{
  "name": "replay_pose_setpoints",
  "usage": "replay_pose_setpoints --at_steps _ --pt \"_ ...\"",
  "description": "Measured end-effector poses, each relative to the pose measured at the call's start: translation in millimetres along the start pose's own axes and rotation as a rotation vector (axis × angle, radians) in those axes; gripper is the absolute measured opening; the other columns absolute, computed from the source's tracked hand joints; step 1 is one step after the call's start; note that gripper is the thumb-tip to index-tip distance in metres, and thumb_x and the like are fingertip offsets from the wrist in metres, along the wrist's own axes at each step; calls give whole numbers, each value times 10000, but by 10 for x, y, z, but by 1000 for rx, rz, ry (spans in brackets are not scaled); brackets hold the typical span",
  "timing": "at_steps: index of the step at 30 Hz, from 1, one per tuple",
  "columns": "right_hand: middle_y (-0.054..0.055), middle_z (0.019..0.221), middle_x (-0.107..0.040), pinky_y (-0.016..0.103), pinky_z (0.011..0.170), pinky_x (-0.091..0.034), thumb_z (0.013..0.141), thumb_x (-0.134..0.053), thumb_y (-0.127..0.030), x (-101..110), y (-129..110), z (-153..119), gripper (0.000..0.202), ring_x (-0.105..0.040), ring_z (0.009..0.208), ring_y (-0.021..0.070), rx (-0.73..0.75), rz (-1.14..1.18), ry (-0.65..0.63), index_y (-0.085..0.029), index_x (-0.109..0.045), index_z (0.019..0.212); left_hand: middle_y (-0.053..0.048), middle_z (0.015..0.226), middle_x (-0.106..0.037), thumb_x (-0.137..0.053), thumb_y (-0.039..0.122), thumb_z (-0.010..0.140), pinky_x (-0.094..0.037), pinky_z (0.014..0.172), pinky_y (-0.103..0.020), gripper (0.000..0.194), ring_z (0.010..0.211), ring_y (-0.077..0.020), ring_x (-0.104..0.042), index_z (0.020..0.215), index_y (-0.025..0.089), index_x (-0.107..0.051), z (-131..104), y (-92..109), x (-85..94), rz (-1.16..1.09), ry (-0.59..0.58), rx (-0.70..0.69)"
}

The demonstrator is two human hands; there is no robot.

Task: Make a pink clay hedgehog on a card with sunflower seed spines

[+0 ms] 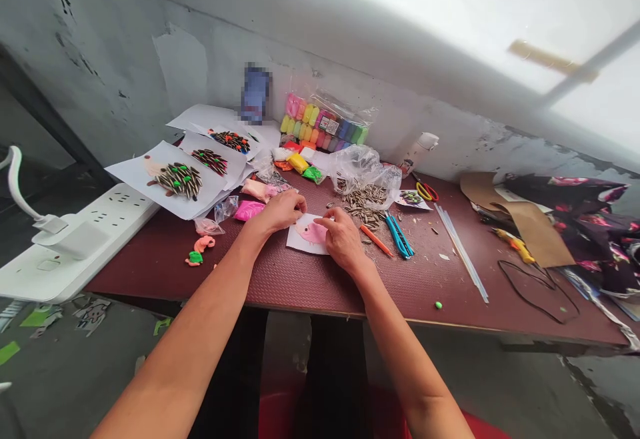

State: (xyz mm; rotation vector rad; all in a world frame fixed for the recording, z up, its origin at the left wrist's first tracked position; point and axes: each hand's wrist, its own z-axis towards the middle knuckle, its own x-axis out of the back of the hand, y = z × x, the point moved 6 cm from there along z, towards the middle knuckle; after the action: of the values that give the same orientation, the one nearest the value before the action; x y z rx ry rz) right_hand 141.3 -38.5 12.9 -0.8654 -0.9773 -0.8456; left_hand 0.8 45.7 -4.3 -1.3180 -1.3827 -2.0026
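Both bare forearms (190, 339) reach up from the lower edge, where they are cut off. The right hand (343, 235) hides the right part of a small white card (300, 244) lying on the dark red table (300, 285), and covers some of its pink patch (314, 231). Its thumb and index finger bend toward each other over that patch; whether they pinch anything, I cannot tell. The left hand (280, 213) is half curled at the card's upper left, its grip likewise unclear. Just right of the right hand lie an orange stick (376, 240) and a teal utility knife (399, 235). Behind them, a crumpled clear bag (363, 167) partly covers striped sunflower seeds (367, 207). Brown paper (543, 232) overlaps a yellow glue gun (520, 249) at far right. A pixelated blue object (256, 94) stands by the wall.
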Motion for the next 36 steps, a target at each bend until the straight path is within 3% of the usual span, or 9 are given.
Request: replay_pose_setpoints --at_steps 8,19,36 --pt "82 1117 -593 322 869 -440 864 -459 -6 -38 -43 -2 488 -532 974 196 -2 -19 -89 -273 -752 1148 -70 971 -708 -582 113 758 -469 756 -272 224 862 -196 -635 878 168 -762 0 0 0 5 6 -2" --pt "79 1091 -584 321 861 -428 873 -522 -19 -34 -36 -5 413 -522 960 199 -8 -43 -81 -270 -768 1091 -72 975 -700 -587 116 765 -469 764 -281 224 853 -195 -633 893 166 -763 -4 2 0 11 -6 11" --pt "80 1141 -579 329 893 -443 886 -494 -18 -1 -8 -90 487 -528 976 193 6 -19 -40 -309 -747 1184 -66 961 -703 -558 117 742 -481 754 -280 244 841 -192 -633 871 173 -757 -8 2 7 -3 3 -11"
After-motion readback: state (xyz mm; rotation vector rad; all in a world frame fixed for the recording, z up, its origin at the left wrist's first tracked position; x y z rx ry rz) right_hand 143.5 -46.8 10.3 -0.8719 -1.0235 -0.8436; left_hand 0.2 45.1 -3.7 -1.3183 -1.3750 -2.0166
